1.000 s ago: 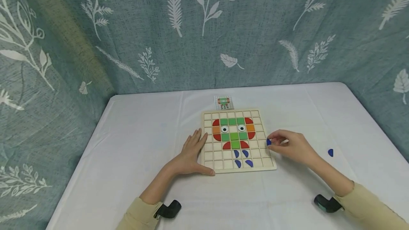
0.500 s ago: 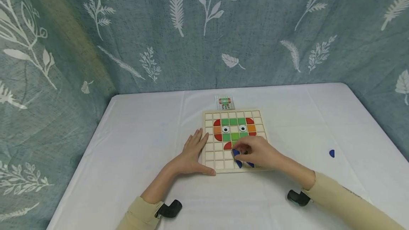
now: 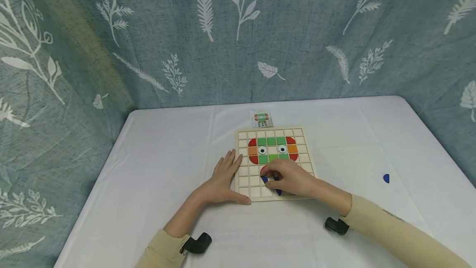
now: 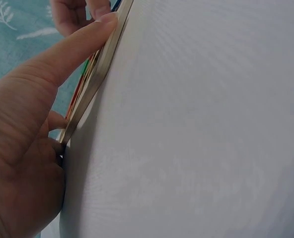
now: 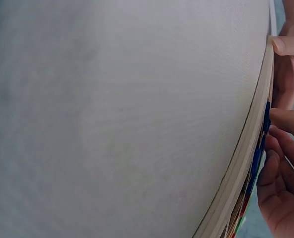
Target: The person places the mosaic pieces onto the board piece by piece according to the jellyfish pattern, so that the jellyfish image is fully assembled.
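Note:
A wooden grid board (image 3: 254, 191) lies on the table, with red, orange, green and eye-marked pieces forming a face. My left hand (image 3: 223, 181) rests at its left side, fingers spread, the thumb (image 4: 95, 37) along the near edge in the left wrist view. Over the lower middle of the board, my right hand (image 3: 291, 177) pinches a blue half-round piece (image 3: 264, 179) between thumb and fingers, just below a red piece. Another blue piece (image 3: 279, 192) shows under that hand, which hides most of the others. In the right wrist view, blue pieces (image 5: 257, 161) line the board's surface.
One loose blue half-round piece (image 3: 386, 178) lies to the right on the white tablecloth (image 3: 167, 156). A small pattern card (image 3: 261, 119) with a similar face sits just beyond the board's far edge. A leaf-print curtain (image 3: 305, 32) hangs behind the table.
My right hand has moved left from the board's right edge to its lower middle, carrying the blue half-round piece. The left hand has stayed in place.

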{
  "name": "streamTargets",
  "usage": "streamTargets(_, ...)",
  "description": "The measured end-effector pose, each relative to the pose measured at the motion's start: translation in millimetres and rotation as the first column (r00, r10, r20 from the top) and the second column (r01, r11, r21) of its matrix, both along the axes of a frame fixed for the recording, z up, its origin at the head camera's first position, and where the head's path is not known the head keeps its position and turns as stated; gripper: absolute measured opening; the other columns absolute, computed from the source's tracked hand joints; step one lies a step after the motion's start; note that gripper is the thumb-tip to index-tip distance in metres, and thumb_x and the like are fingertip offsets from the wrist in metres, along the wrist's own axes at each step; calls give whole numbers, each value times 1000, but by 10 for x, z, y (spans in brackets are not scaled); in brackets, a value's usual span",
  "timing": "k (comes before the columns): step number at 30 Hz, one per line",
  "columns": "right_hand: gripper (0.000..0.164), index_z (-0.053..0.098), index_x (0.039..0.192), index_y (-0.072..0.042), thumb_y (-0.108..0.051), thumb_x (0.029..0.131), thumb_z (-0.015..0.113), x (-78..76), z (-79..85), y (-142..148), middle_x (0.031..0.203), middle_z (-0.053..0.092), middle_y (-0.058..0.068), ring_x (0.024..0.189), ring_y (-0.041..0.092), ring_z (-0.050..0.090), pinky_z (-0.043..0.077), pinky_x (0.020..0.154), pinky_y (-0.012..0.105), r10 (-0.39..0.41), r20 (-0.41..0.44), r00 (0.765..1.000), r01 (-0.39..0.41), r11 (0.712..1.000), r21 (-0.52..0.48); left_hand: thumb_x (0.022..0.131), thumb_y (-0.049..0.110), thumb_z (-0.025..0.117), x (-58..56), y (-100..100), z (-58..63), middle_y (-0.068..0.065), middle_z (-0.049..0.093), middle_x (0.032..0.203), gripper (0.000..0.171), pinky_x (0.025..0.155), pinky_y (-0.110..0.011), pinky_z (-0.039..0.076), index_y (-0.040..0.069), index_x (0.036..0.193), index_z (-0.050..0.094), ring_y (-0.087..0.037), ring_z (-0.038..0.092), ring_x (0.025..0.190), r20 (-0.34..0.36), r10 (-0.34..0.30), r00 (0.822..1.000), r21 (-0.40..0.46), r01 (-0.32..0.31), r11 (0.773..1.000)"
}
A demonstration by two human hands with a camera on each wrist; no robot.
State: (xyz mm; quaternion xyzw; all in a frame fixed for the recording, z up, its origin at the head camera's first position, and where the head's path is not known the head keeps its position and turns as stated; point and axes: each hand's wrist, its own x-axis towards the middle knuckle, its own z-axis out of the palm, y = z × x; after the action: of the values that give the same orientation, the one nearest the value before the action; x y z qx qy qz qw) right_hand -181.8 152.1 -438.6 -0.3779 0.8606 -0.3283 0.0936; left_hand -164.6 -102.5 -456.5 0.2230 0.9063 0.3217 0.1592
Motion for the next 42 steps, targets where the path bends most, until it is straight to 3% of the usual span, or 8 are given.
streamTargets(14, 20, 70, 107, -11, -14, 87, 75, -1, 8, -1, 90, 64, -8, 76, 5, 54, 49, 68, 23, -23, 34, 999, 23, 1000, -15, 67, 50, 86, -5, 8, 0, -16, -7, 162, 127, 118, -47, -6, 5, 157, 8, -25, -13, 148, 2, 8, 1000, 1, -8, 1000)
streamTargets(20, 22, 72, 108, -15, -16, 86, 76, 14, 40, 124, 86, 64, -12, 68, 7, 54, 48, 60, 24, -100, 89, 991, 105, 992, -62, 67, 51, 86, -4, 17, 3, -16, -8, 162, 127, 118, -46, -6, 5, 157, 8, -25, -13, 148, 3, 12, 1000, -13, -12, 1000)
streamTargets(23, 21, 73, 107, -13, -14, 87, 75, 25, 46, 242, 86, 63, -10, 74, 9, 56, 51, 65, 24, -149, 116, 982, 162, 982, -102, 66, 51, 86, -3, 22, 0, -15, -8, 162, 128, 118, -45, -6, 6, 157, 7, -25, -13, 148, 4, 17, 1000, -16, -17, 1000)
streamTargets(28, 20, 71, 108, -9, -14, 88, 73, 50, 39, 462, 90, 64, -6, 84, 14, 58, 54, 76, 25, -235, 191, 953, 263, 955, -139, 65, 49, 87, 5, 25, -4, -17, -6, 162, 128, 118, -47, -5, 4, 156, 10, -28, -11, 148, -14, 21, 1000, 2, -21, 1000)
streamTargets(34, 25, 69, 111, -9, -21, 89, 73, 104, 48, 773, 94, 65, 0, 89, 19, 60, 54, 83, 25, -356, 275, 893, 402, 905, -136, 66, 50, 87, 15, 17, 1, -17, -8, 162, 128, 118, -47, -5, 5, 157, 8, -27, -12, 148, -10, 19, 1000, 7, -19, 1000)
streamTargets(39, 29, 68, 114, -10, -25, 90, 73, 167, 51, 1116, 102, 67, 1, 93, 20, 60, 53, 84, 21, -457, 247, 854, 490, 867, -88, 66, 48, 87, 16, 20, 7, -19, -7, 161, 127, 118, -48, -4, 3, 156, 10, -29, -11, 148, -22, 8, 1000, 18, -7, 1000)
streamTargets(42, 31, 68, 116, -10, -27, 91, 72, 218, 74, 1355, 106, 67, 3, 94, 15, 60, 52, 83, 20, -500, 201, 842, 519, 853, -51, 66, 48, 87, 18, 22, 12, -20, -7, 161, 126, 118, -49, -4, 2, 156, 10, -30, -11, 148, -26, 3, 1000, 23, -3, 1000)
